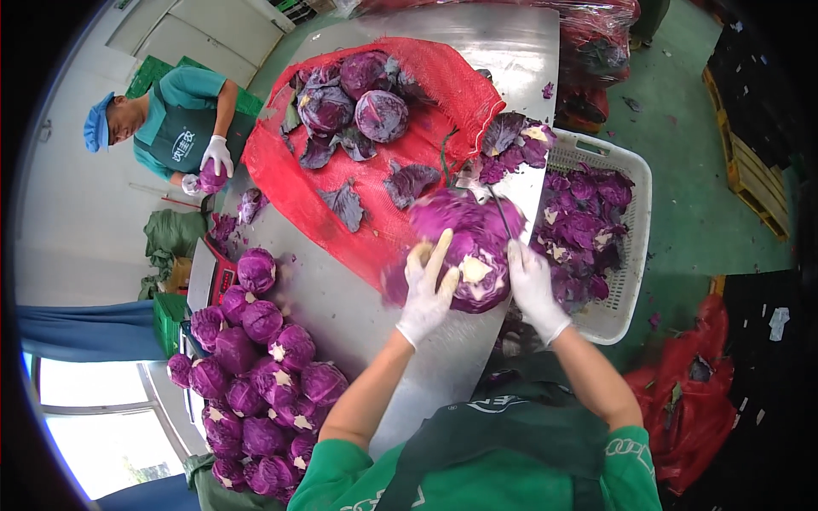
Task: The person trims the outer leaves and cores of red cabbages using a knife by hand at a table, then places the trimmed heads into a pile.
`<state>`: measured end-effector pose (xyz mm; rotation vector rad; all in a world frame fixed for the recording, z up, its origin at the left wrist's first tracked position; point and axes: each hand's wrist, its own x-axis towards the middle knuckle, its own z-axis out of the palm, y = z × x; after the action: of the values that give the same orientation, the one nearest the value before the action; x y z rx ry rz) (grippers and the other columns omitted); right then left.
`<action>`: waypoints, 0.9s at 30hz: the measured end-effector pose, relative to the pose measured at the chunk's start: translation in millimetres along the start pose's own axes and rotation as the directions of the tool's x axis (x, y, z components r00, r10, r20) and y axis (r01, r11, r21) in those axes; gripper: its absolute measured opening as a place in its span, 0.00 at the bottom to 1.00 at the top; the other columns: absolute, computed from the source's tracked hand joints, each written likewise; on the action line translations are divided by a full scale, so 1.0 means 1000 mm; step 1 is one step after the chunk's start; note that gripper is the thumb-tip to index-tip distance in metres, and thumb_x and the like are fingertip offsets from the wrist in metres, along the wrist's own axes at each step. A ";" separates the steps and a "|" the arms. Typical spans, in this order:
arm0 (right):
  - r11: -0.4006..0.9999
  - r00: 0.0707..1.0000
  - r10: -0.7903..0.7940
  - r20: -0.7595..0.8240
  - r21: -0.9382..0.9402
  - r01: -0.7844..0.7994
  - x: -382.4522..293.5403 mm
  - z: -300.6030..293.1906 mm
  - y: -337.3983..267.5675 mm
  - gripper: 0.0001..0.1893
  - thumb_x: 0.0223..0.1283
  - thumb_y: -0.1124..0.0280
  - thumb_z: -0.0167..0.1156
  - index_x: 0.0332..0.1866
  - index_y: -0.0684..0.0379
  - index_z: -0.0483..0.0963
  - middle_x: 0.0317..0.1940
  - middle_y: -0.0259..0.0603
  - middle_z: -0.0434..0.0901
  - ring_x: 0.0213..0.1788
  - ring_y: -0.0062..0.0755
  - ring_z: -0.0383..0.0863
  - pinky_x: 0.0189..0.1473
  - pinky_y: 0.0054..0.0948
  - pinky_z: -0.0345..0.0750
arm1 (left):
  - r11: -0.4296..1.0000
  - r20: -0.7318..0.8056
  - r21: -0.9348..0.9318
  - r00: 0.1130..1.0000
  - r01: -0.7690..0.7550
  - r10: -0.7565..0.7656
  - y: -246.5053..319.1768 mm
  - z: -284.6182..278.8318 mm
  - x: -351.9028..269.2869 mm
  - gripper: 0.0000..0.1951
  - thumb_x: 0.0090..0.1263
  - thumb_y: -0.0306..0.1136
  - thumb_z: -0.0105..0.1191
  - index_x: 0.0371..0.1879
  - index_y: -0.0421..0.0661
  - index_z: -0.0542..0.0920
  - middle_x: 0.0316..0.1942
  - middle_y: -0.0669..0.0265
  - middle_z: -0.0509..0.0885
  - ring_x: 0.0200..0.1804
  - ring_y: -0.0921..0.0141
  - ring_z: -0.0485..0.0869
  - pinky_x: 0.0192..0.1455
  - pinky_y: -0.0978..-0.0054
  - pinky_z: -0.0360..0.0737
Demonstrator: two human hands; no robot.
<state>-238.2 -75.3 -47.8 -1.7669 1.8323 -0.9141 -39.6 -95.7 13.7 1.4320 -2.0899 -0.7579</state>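
Note:
Both my hands are in white gloves. My left hand [430, 284] rests on the side of a red cabbage [489, 289] with its fingers spread; the cabbage's pale cut stem faces up. My right hand [532, 281] grips a knife [500, 211], its dark blade pointing away from me across the cabbage. Loose purple outer leaves, blurred by motion, are spread at the cabbage's far side. Beyond them an open red mesh bag [377, 185] lies on the metal table [409, 377], with several untrimmed red cabbages [382, 116] and loose leaves on it.
A white plastic crate [641, 223] of cabbage trimmings stands right of the table. Several trimmed cabbages [262, 383] are piled at the left, near a red scale [223, 274]. Across the table a co-worker [185, 115] holds a small cabbage. Trimmings [511, 144] lie at the table's right edge.

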 end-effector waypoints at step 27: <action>0.997 0.990 -0.001 0.144 0.080 -0.011 -0.007 -0.050 -0.003 0.19 0.71 0.60 0.48 0.65 0.47 0.71 0.38 0.45 0.85 0.35 0.47 0.85 0.38 0.37 0.82 | 0.915 0.165 0.372 0.981 -0.154 0.098 0.017 0.011 -0.007 0.57 0.43 0.64 0.68 0.71 0.41 0.60 0.69 0.52 0.64 0.70 0.56 0.63 0.63 0.55 0.60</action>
<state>-271.0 -60.0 -12.2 -1.7317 1.6850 -0.8235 -55.7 -82.5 17.0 1.4508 -2.5217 -0.4222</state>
